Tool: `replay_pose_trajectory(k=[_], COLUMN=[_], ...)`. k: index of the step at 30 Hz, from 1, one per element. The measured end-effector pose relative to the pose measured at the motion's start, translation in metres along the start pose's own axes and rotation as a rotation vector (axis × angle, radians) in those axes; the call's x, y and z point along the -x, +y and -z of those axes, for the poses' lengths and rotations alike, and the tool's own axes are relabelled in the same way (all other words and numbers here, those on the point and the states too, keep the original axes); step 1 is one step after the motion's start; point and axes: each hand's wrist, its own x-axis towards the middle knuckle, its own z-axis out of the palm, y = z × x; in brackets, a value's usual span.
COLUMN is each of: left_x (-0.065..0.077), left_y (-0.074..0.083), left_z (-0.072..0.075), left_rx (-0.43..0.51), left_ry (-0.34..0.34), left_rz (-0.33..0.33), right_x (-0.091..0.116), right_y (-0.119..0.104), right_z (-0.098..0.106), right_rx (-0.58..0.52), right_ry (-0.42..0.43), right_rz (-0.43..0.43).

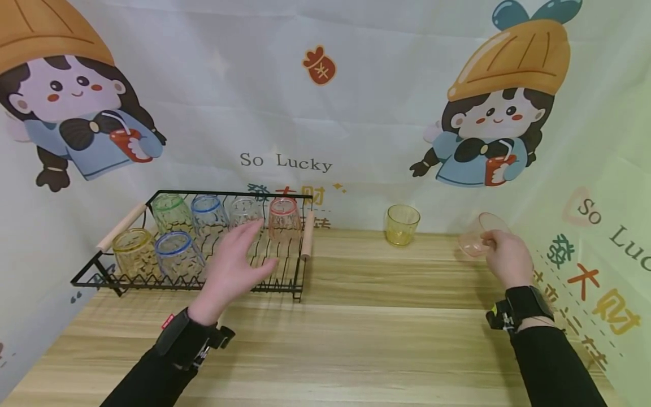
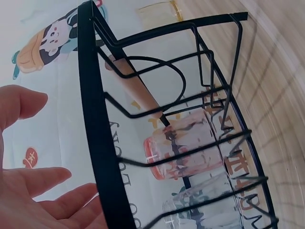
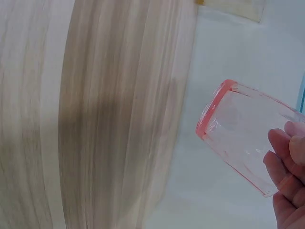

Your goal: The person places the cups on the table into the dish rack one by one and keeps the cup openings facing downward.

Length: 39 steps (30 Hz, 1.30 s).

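Note:
My left hand point(image 1: 236, 263) is over the front right part of a black wire rack point(image 1: 277, 289), thumb and fingers spread, with nothing in its grasp. Behind it in the rack stand a red-ringed glass point(image 1: 283, 217) and a clear glass point(image 1: 245, 212). At the far right, my right hand point(image 1: 508, 257) pinches a pinkish glass point(image 3: 248, 133) by one end. That glass tilts, its thick pink end towards the tabletop in the right wrist view. A yellow glass point(image 1: 403, 225) stands by itself on the table, left of the right hand.
Also in the rack are a green-ringed glass point(image 1: 173, 212), a blue-ringed glass point(image 1: 208, 215), another blue-ringed glass point(image 1: 178, 257) and an amber glass point(image 1: 133, 251). Wooden handles point(image 1: 307, 234) flank the rack. A printed cloth point(image 1: 366, 113) hangs behind the wooden table point(image 1: 386, 339).

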Motion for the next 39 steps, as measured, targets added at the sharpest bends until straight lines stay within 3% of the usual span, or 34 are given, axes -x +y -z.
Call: replay_pose_trajectory(k=[8, 17, 27, 34, 39], left_x=[-0.002, -0.005, -0.006, -0.009, -0.011], left_y=[0.007, 0.013, 0.018, 0.023, 0.025], left_z=[-0.006, -0.011, -0.015, -0.018, -0.02], left_rx=[0.072, 0.065, 0.125, 0.101, 0.104], left_ry=[-0.025, -0.015, -0.014, 0.014, 0.01], left_rz=[0.025, 0.006, 0.015, -0.031, -0.021], right_x=[0.005, 0.008, 0.011, 0.013, 0.014], right_y=[-0.015, -0.031, -0.05, -0.067, -0.081], right_z=[0.002, 0.003, 0.0, -0.002, 0.0], right_rx=[-0.049, -0.094, -0.159, -0.237, -0.283], right_ry=[0.028, 0.07, 0.121, 0.144, 0.135], right_rz=[0.017, 0.053, 0.077, 0.094, 0.1])
